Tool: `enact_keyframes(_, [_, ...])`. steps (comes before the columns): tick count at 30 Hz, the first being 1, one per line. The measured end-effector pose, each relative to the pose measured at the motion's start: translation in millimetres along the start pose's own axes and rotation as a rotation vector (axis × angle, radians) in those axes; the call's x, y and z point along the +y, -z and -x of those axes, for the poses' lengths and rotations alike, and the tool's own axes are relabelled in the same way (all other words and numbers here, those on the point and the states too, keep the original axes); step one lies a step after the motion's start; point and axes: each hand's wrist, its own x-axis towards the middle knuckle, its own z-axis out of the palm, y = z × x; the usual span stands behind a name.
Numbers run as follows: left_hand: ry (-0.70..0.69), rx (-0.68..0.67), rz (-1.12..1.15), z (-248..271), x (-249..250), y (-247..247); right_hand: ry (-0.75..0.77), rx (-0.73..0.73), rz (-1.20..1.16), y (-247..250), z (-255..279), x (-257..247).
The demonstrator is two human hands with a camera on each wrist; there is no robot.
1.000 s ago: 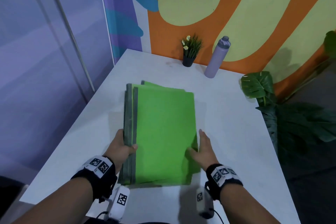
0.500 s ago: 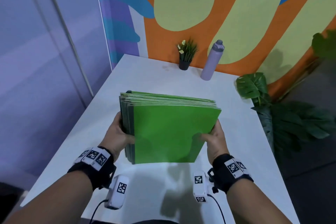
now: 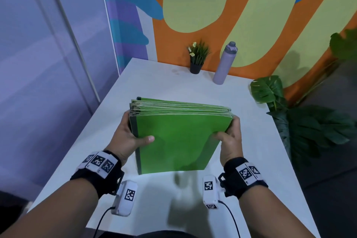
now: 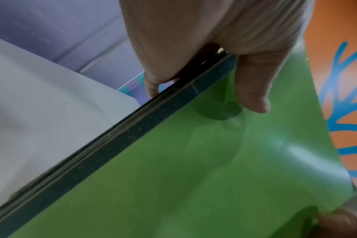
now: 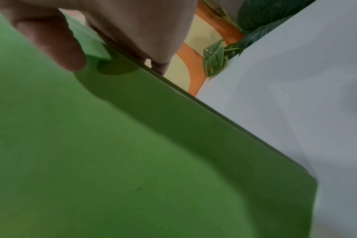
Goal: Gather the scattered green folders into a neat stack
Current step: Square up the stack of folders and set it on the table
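Folders (image 3: 181, 137) stand tilted on edge on the table (image 3: 158, 85) as one green stack — left hand (image 3: 128, 138) grips the dark spine side, right hand (image 3: 230, 139) grips the opposite edge, thumbs pressed on the front cover.

Even indoor light from above, soft shadows on white table (image 3: 154, 87), head view sharp with wide-angle bending at edges, both wrist views soft and blurred close up, faint glare on green folders (image 4: 291, 148)
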Motion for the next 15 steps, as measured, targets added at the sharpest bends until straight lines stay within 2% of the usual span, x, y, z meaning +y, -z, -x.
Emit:
enact_keyframes(7, [-0.074, 0.037, -0.055, 6.2, 1.4, -8.7, 0.045, 0.01, 0.05, -4.9, 1.1, -1.3])
enact_keyframes(10, [-0.127, 0.028, -0.035, 5.9, 12.9, -7.1, 0.217, -0.025, 0.154, -2.0, 2.1, -7.5])
enact_keyframes(15, [-0.141, 0.04, -0.068, 1.6, 17.4, -11.7, 0.516, 0.094, 0.607, -11.2, -2.7, -14.0])
